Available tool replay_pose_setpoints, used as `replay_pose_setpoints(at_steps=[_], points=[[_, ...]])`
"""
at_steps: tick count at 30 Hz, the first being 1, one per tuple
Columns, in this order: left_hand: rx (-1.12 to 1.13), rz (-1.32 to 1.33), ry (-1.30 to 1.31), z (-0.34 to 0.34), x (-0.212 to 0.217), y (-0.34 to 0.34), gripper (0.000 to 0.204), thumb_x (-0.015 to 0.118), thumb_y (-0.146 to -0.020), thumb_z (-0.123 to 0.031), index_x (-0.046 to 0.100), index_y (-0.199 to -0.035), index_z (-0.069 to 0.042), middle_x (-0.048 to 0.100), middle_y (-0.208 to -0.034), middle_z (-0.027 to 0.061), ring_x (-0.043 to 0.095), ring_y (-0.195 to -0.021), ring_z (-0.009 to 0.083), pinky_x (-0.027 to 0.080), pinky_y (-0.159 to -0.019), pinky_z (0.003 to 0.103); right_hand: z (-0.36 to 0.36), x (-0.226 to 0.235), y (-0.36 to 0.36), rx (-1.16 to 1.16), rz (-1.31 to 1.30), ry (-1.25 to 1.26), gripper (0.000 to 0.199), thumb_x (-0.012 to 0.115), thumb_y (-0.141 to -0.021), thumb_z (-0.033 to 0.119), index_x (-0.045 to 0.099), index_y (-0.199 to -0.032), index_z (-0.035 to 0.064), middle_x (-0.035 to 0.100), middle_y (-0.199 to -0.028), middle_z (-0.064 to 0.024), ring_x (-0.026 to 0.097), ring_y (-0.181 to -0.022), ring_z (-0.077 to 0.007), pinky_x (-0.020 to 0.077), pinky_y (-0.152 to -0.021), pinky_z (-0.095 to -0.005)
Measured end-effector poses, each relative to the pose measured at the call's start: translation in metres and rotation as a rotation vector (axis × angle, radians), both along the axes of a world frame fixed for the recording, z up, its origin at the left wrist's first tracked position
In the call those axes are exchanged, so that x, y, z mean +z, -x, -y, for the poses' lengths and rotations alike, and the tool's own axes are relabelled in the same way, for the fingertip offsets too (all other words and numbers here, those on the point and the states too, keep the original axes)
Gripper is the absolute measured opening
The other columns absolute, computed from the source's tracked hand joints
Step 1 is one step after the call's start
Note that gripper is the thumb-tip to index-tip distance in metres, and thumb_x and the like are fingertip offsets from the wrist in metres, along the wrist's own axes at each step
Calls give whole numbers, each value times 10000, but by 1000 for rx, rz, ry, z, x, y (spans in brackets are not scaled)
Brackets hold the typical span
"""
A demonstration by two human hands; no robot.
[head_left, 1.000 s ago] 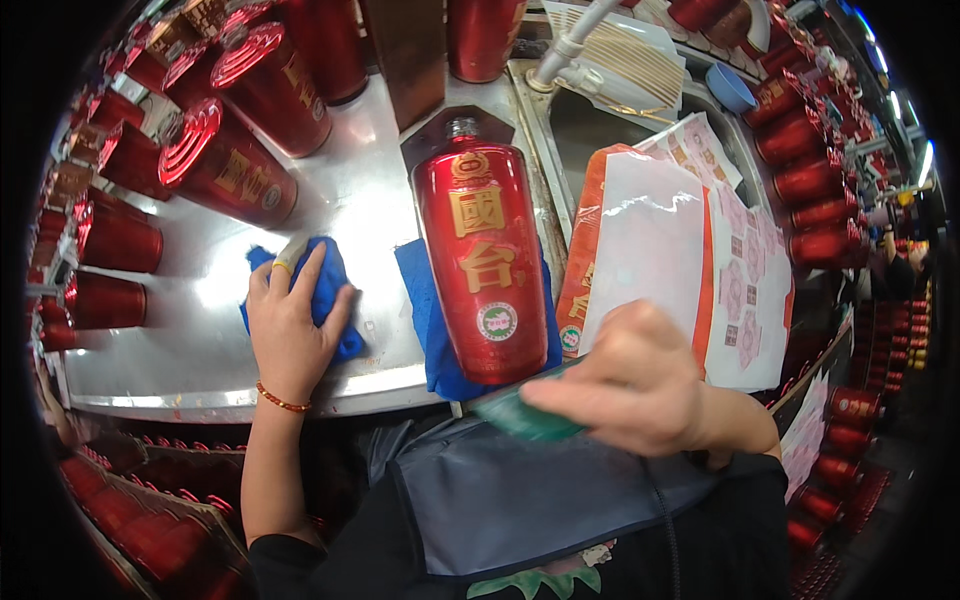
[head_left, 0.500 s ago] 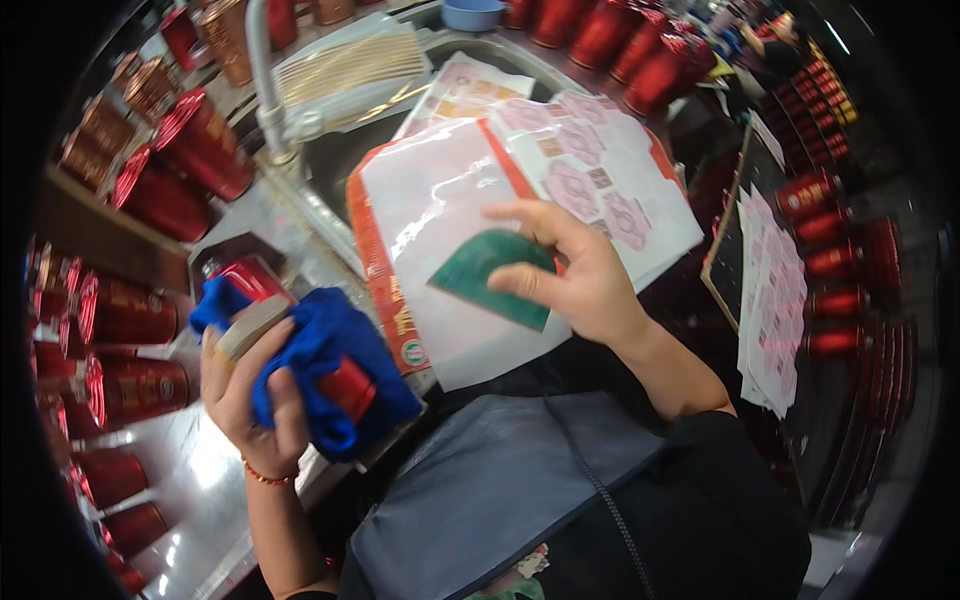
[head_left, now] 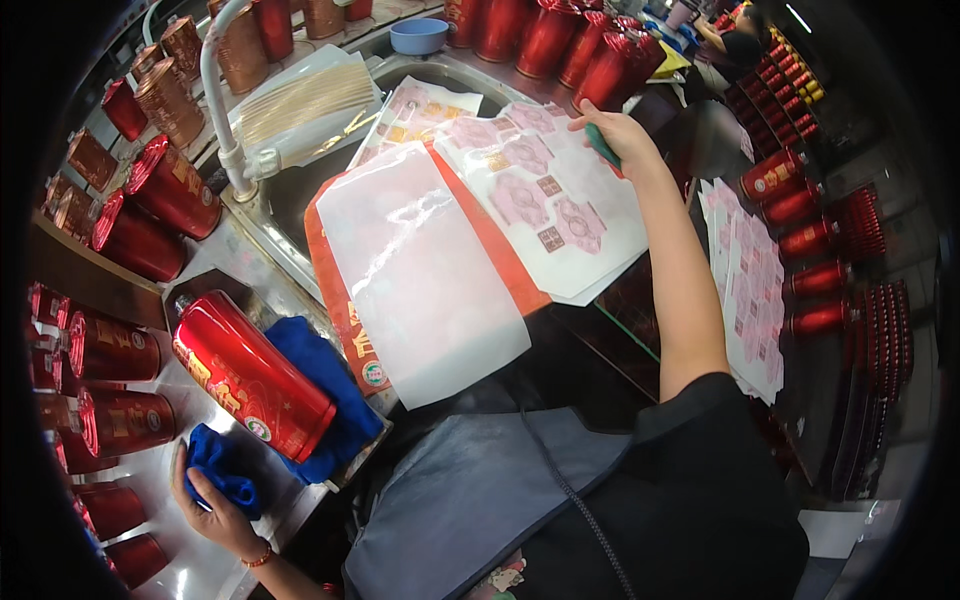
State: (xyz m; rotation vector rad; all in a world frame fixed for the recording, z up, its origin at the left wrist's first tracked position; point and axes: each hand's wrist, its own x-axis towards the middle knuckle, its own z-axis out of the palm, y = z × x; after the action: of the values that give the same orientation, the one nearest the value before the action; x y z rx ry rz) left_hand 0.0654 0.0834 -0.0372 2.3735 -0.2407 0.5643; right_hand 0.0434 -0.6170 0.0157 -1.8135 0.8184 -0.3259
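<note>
- On the metal bench (head_left: pixel 283 497), in the head view, a red bottle (head_left: pixel 240 365) lies slanted on a folded blue cloth (head_left: pixel 345 410).
- Left hand (head_left: pixel 215 515): fingers curved around a crumpled blue rag (head_left: pixel 225 470); cannot tell if gripped.
- Right hand (head_left: pixel 622 142): fingers pinching a green scraper (head_left: pixel 603 150) near pink-printed sheets (head_left: pixel 560 250).
- Beyond: sink (head_left: pixel 290 205), blue bowl (head_left: pixel 419 38), another person (head_left: pixel 738 48).

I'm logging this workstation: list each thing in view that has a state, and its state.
Red bottle: lying on its side.
Blue cloth: spread under the bottle.
Second blue cloth: crumpled, against the left hand.
Green tool: gripped in the right hand.
White sheet: spread over the orange-red wrapper.
Printed sheets: overlapping.
Blue bowl: upright.
Other red bottles: standing, grouped.
</note>
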Motion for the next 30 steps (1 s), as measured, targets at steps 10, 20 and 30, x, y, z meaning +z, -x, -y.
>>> replay_pose_setpoints(at_steps=[10,20,30], points=[[75,229,-283,42,27,52,463,571,-1036,-259,561,-1394,34,536,-1451,234,481,-1377,390,360,-1157,477,110,-39,-99,233,-655,756,662,821,-758,549,737,-898,-92,702,-818,-222,696,-753,-302,530,-739,-412],[-468,134,-503,155,47,33,832,857,-707,-501,615,-1404,-117,394,-1567,165,319,-1459,412,296,-1200,552,146,-72,-89,195,-394,675,417,867,-744,410,761,-833,17,733,-773,-119,675,-664,-238,529,-703,-383],[-378,102,-312,152,33,21,947,869,-729,-369,447,-1514,-47,291,-1622,237,280,-1486,482,283,-1202,555,4,20,-89,114,-153,1092,247,749,-861,376,727,-979,160,760,-915,-92,729,-884,-325,558,-773,-441]])
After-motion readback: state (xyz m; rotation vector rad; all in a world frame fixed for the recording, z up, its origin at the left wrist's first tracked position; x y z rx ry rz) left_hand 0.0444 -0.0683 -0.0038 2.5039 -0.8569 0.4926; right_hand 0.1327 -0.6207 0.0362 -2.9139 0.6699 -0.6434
